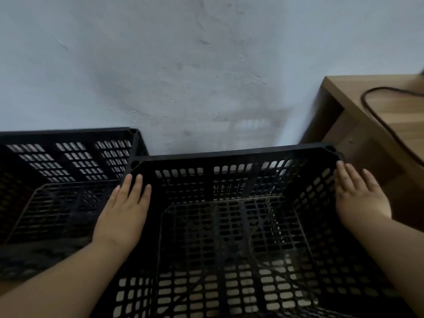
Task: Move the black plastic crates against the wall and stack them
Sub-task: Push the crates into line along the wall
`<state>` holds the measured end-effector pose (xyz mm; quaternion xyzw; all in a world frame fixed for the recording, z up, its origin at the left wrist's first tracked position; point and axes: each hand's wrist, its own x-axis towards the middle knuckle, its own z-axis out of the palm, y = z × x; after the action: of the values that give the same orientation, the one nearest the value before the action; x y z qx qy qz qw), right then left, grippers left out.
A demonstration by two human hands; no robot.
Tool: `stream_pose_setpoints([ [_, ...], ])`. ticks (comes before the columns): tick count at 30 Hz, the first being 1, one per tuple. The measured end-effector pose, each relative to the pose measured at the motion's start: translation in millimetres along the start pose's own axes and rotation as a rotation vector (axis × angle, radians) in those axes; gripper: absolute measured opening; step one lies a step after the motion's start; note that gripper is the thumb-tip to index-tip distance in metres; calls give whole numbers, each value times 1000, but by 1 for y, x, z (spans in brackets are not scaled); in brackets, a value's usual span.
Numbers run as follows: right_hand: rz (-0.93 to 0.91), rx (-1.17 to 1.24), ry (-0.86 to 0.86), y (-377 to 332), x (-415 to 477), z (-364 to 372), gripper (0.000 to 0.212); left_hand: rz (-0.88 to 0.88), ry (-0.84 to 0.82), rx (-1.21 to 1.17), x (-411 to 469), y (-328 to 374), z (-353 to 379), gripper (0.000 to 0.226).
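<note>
A black perforated plastic crate (231, 154) fills the centre and lower right, its far rim close to the pale wall (183, 65). My left hand (124, 210) lies flat on the crate's left rim, fingers stretched forward. My right hand (360, 193) presses flat against the outside of its right rim, fingers together. Whether either hand grips the rim I cannot tell; both palms rest on it. A second black crate (68, 134) stands to the left against the wall, its right side touching or overlapping the first crate's left corner.
A wooden desk (339, 88) stands at the right against the wall, close beside the held crate. A black cable (376, 111) loops across the desk top. Light floor shows through the crate's bottom.
</note>
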<state>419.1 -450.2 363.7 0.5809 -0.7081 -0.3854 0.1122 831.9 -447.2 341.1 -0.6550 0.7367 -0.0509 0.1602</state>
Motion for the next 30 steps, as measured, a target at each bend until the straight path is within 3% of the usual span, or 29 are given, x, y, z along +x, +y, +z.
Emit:
stream_pose_setpoints([
  [12,27,-58,18,36,-89,-31,55,11,58,-9,-88,-24,-41,74],
  [17,36,-81,105,73,-110,-57,55,19,93,-13,-107,-35,-81,78],
  [30,119,41,227,163,-127,-209,57,27,206,38,-85,-132,-247,86],
])
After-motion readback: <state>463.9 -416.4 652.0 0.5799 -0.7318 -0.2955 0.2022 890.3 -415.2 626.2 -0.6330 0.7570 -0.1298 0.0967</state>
